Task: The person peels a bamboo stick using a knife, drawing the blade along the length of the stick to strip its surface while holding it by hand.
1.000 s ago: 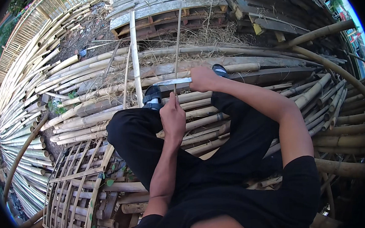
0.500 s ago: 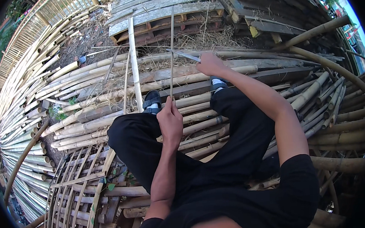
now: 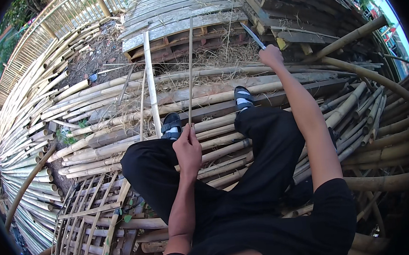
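Observation:
My left hand (image 3: 187, 149) is closed on the lower end of a thin bamboo strip (image 3: 191, 71), which stands up and away from me between my knees. Out to the far right, my right hand (image 3: 271, 56) grips a knife (image 3: 253, 36); its handle is hidden in my fist and its blade points up and left, apart from the strip. A wider pale bamboo slat (image 3: 151, 79) leans just left of the strip, near my left sandal (image 3: 171, 125). A narrower bamboo sliver (image 3: 143, 105) lies beside that slat.
Bamboo poles (image 3: 223, 121) lie under and around my feet. Ahead stands a wooden pallet (image 3: 174, 27), with stacked planks (image 3: 296, 17) to its right. A woven bamboo lattice (image 3: 90, 223) sits at lower left. Crossed poles (image 3: 359, 38) stick out at the right.
My right hand has swung the knife away from the strip, up and to the right. My left hand has dropped slightly toward me, still gripping the strip.

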The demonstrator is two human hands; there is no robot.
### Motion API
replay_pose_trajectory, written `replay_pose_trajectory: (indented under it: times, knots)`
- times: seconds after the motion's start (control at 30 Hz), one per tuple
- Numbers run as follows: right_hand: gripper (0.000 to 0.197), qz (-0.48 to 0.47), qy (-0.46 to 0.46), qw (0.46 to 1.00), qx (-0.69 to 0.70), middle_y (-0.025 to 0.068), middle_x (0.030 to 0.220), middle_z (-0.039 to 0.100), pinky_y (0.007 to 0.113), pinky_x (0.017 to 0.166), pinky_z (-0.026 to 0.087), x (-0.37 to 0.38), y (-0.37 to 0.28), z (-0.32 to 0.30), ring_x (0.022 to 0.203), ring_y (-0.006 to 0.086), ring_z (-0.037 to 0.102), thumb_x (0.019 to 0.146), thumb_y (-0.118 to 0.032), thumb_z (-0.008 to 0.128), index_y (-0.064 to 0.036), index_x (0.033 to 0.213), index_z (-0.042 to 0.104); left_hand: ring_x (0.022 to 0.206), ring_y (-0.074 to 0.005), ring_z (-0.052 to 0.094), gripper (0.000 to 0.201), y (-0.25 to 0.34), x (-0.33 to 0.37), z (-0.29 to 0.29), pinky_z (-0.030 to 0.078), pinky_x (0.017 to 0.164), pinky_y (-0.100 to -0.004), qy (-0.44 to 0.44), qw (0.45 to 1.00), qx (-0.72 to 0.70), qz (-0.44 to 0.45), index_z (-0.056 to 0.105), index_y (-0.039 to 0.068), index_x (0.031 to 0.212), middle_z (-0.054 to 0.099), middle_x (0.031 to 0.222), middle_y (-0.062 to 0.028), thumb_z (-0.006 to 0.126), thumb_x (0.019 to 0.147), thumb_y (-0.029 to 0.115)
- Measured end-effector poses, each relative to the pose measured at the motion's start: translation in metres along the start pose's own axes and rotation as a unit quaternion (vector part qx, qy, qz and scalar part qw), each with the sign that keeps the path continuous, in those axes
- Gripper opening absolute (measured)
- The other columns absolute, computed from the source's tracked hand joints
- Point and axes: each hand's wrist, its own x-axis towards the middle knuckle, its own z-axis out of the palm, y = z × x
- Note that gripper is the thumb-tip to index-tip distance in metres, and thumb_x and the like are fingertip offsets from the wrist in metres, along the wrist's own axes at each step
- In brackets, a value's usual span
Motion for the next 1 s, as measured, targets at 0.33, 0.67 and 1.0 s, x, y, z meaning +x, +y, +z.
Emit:
replay_pose_trajectory:
  times: [0.33, 0.67, 1.0]
  knots:
    - [0.036, -0.174, -0.118, 0.977, -0.030, 0.0216, 0.089, 0.067, 0.045, 0.079, 0.051, -0.037, -0.017, 0.007, 0.089, 0.0366, 0.065, 0.081, -0.038, 0.062, -0.0034, 0.088, 0.069, 0.047, -0.0010, 0.037, 0.023, -0.009, 0.010, 0.011, 0.027, 0.044, -0.0188, -0.111, 0.967, -0.191, -0.128, 0.062, 0.002, 0.109, 0.049, 0.060, 0.0040, 0.051, 0.099, 0.019]
    - [0.031, -0.340, -0.113, 0.933, 0.044, 0.0198, 0.073, 0.065, 0.043, 0.073, 0.050, -0.126, -0.069, -0.015, 0.075, 0.0354, 0.065, 0.080, -0.033, 0.063, -0.0027, 0.083, 0.069, 0.037, -0.0003, 0.031, 0.021, -0.001, 0.014, 0.004, 0.020, 0.035, -0.0178, -0.157, 0.924, -0.287, -0.200, 0.058, 0.004, 0.107, 0.048, 0.059, 0.0027, 0.049, 0.100, 0.021]
    - [0.031, -0.360, -0.159, 0.919, 0.015, 0.0190, 0.071, 0.065, 0.044, 0.069, 0.050, -0.131, -0.068, 0.012, 0.073, 0.0349, 0.065, 0.085, -0.031, 0.060, -0.0024, 0.082, 0.069, 0.039, -0.0015, 0.025, 0.024, 0.014, 0.012, -0.005, 0.019, 0.035, -0.0179, -0.195, 0.885, -0.356, -0.226, 0.057, 0.004, 0.105, 0.039, 0.056, 0.0043, 0.047, 0.101, 0.025]
